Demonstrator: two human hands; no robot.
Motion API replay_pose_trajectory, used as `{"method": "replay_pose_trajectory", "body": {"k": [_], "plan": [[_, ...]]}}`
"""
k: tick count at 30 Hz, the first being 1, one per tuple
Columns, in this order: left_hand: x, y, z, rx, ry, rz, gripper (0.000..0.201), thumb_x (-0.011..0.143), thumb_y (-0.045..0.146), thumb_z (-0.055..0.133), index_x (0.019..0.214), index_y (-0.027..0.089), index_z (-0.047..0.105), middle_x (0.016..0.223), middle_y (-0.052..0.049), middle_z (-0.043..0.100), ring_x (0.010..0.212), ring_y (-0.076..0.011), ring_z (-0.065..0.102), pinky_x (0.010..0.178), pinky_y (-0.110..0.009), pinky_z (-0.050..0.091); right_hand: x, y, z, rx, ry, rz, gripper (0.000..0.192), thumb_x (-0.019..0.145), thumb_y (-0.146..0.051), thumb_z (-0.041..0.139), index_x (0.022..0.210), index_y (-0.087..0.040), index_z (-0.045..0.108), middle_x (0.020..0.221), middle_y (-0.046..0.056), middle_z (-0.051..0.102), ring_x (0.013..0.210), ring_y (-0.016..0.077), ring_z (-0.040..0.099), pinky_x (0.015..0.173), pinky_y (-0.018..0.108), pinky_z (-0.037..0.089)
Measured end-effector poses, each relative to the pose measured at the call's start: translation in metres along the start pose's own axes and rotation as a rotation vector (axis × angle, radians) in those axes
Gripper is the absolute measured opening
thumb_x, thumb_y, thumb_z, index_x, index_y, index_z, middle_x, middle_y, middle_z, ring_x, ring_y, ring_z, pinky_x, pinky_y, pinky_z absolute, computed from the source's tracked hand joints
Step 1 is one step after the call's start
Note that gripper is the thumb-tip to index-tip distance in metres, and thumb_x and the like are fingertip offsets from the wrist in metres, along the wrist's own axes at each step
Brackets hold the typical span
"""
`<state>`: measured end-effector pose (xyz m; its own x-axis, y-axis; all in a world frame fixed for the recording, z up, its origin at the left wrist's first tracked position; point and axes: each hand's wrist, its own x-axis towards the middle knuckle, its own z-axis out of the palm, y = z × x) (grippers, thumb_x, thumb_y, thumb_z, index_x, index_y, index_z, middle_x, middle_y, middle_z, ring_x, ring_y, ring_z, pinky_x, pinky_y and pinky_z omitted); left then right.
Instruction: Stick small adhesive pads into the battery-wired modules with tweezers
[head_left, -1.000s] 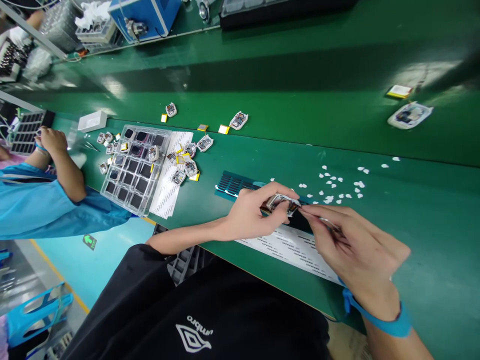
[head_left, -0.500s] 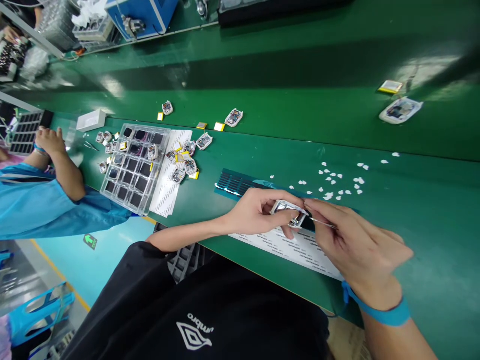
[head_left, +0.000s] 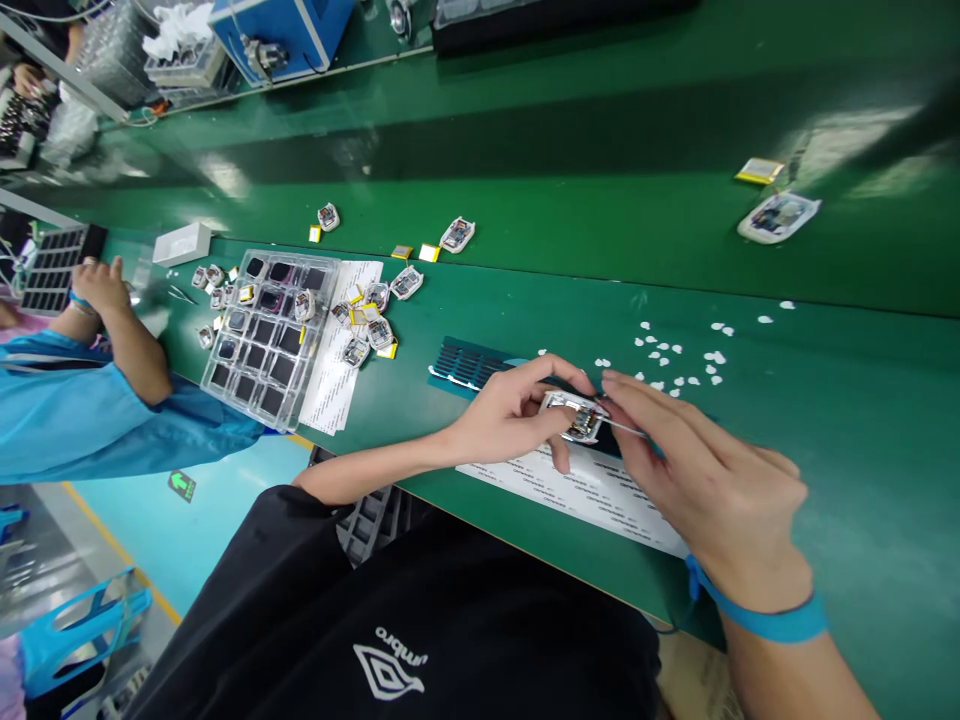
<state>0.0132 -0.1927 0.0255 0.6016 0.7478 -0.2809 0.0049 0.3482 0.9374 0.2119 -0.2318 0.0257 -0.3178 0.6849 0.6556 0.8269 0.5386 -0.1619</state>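
My left hand grips a small white watch case with its open side and circuit board facing up. The thumb lies over the board's near side. In my right hand are thin metal tweezers, pinched between thumb and fingers, with their tip at the case's right edge. Exactly what the tip touches is too small to tell. Below the case lies a printed white sheet, partly under my hands. A teal sheet with black strips sticks out beyond my left hand. Small white stickers are scattered past my right fingers.
A clear tray with dark square parts stands left, with several watch cases and yellow batteries around it. Another case with its battery lies far right. A co-worker's arm rests at the left; a blue box stands behind.
The watch case has turned flatter and shifted slightly left in my left hand. My right hand has moved slightly left with the tweezers, and its fingers are straighter.
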Motion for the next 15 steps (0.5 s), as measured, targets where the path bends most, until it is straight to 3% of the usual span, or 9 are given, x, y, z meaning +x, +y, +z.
{"method": "replay_pose_trajectory", "body": {"k": [6, 13, 15], "plan": [[-0.001, 0.001, 0.0, 0.032, 0.043, 0.025, 0.016, 0.092, 0.017, 0.059, 0.103, 0.021, 0.049, 0.065, 0.01, 0.057, 0.051, -0.0098, 0.072, 0.04, -0.016, 0.037, -0.008, 0.006, -0.002, -0.002, -0.011, -0.067, 0.07, 0.091, -0.003, 0.073, 0.154, -0.026, 0.055, 0.101, -0.002, 0.084, 0.072, 0.0131, 0.079, 0.058, 0.023, 0.057], [0.001, -0.002, 0.003, 0.07, 0.062, -0.026, 0.021, 0.088, 0.012, 0.056, 0.102, 0.024, 0.045, 0.066, 0.01, 0.058, 0.052, -0.0102, 0.072, 0.042, -0.017, 0.041, -0.01, 0.004, -0.001, 0.07, -0.06, -0.12, 0.084, 0.091, 0.002, 0.064, 0.166, -0.028, 0.04, 0.111, 0.0, 0.083, 0.077, 0.0143, 0.08, 0.062, 0.023, 0.059], [0.0, -0.001, 0.004, 0.102, 0.074, -0.029, 0.02, 0.089, 0.014, 0.057, 0.103, 0.024, 0.045, 0.067, 0.01, 0.058, 0.053, -0.0103, 0.073, 0.042, -0.016, 0.042, -0.012, 0.002, 0.001, 0.096, -0.071, -0.088, 0.081, 0.092, 0.0, 0.066, 0.165, -0.028, 0.043, 0.113, 0.002, 0.082, 0.076, 0.0146, 0.08, 0.059, 0.024, 0.057]]}}
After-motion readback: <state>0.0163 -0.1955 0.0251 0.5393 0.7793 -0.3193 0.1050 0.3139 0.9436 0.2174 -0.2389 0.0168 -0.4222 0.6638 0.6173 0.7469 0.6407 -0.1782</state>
